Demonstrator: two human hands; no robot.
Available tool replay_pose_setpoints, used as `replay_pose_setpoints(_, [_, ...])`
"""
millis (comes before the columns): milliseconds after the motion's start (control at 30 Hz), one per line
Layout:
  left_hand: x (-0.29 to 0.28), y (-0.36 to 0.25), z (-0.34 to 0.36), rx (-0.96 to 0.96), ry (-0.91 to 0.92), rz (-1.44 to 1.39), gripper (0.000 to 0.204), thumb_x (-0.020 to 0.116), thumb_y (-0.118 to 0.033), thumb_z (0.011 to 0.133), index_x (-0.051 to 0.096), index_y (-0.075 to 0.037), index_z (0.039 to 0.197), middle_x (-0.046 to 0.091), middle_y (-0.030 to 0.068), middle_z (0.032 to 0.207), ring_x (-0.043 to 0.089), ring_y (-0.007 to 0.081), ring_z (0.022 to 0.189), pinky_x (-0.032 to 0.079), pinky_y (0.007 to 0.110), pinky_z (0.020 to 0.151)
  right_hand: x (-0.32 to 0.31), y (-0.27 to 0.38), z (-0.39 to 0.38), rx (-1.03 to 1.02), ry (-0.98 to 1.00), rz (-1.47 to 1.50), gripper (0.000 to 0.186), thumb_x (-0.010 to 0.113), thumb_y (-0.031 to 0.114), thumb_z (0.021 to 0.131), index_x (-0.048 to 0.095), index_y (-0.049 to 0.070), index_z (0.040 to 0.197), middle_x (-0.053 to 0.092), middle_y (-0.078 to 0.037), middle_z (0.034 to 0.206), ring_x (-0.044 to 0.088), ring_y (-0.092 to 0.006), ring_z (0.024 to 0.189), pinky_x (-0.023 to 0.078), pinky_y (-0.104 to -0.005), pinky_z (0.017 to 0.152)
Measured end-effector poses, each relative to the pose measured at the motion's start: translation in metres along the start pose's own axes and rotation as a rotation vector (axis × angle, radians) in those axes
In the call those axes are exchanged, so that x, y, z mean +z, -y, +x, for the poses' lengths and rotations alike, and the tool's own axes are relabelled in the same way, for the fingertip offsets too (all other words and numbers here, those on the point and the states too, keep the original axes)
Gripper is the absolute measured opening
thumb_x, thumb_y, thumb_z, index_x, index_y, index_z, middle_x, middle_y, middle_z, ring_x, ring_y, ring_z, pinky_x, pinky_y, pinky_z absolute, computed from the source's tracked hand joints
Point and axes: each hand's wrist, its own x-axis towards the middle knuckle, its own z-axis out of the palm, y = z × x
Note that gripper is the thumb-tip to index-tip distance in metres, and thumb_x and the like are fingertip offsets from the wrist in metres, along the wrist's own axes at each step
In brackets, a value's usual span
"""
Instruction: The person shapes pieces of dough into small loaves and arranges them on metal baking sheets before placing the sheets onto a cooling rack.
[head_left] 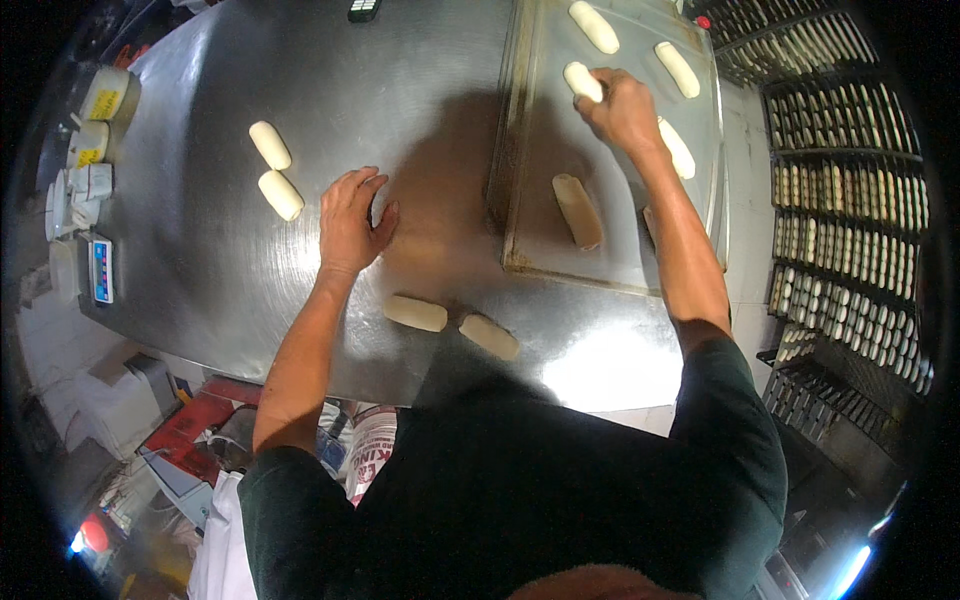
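My right hand [622,108] is closed round one end of a pale dough roll [583,82] above a flat metal tray [625,262]. Other dough rolls lie on the tray: one at the far edge [594,27], one at the far right [677,70], one beside my forearm [677,150], and one in shadow [577,212]. My left hand [352,218] rests over the steel table [230,290] with its fingers apart and nothing in it. Left of it, two dough rolls [280,196] lie end to end. Two more [416,313] lie by the near edge.
A rack [845,200] full of trays of dough pieces stands at the right. White tubs [105,95] and a small device with a lit screen [101,270] line the table's left edge. A dark object [363,10] lies at the far edge. A printed sack [372,450] is below.
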Motion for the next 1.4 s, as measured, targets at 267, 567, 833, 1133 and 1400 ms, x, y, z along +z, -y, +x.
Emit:
replay_pose_setpoints(267, [-0.001,-0.001,0.006,0.03,0.018,-0.052,0.044,0.079,-0.019,0.084,0.066,-0.009,0.125,0.06,0.008,0.134,0.055,0.031,0.128,0.042,0.047,0.108,-0.009,-0.002,-0.004,-0.06,-0.3,0.0,0.063,0.085,0.04,0.08,0.071,-0.005,0.121,0.075,-0.027,0.1,0.075,-0.0374,0.095,0.058,-0.0424,0.085])
replay_pose_setpoints(567, [0.004,0.008,-0.008,0.043,-0.044,-0.084,0.045,0.077,-0.023,0.084,0.065,-0.008,0.125,0.059,0.0102,0.132,0.057,0.0334,0.125,0.045,0.05,0.105,0.004,0.057,-0.175,0.109,-0.029,0.058,0.065,0.088,0.03,0.077,0.067,-0.005,0.128,0.069,-0.025,0.116,0.07,-0.0372,0.101,0.056,-0.0437,0.091])
replay_pose_setpoints(833, [0.012,0.019,-0.013,0.119,-0.174,-0.111,0.038,0.077,-0.023,0.084,0.068,-0.008,0.118,0.063,0.0103,0.126,0.057,0.0333,0.124,0.044,0.05,0.106,0.006,0.064,-0.183,-0.003,-0.118,-0.007,0.051,0.084,0.019,0.08,0.07,-0.006,0.122,0.07,-0.022,0.109,0.07,-0.0349,0.094,0.057,-0.0398,0.085])
replay_pose_setpoints(1133, [0.016,0.017,-0.014,0.079,-0.164,-0.113,0.043,0.081,-0.02,0.08,0.065,-0.008,0.118,0.065,0.0115,0.128,0.06,0.0341,0.122,0.046,0.051,0.103,0.048,0.145,-0.32,-0.07,0.463,-0.082,0.076,0.088,0.034,0.079,0.057,-0.007,0.134,0.063,-0.027,0.13,0.058,-0.043,0.124,0.049,-0.0486,0.106])
replay_pose_setpoints(1400, [0.011,0.019,-0.018,0.066,-0.156,-0.057,0.039,0.08,-0.022,0.083,0.067,-0.007,0.118,0.065,0.0093,0.128,0.059,0.0297,0.124,0.045,0.048,0.104,0.01,0.152,-0.275,0.142,0.217,0.477,0.041,0.078,0.013,0.084,0.07,-0.001,0.122,0.069,-0.02,0.117,0.069,-0.03,0.106,0.056,-0.0395,0.089])
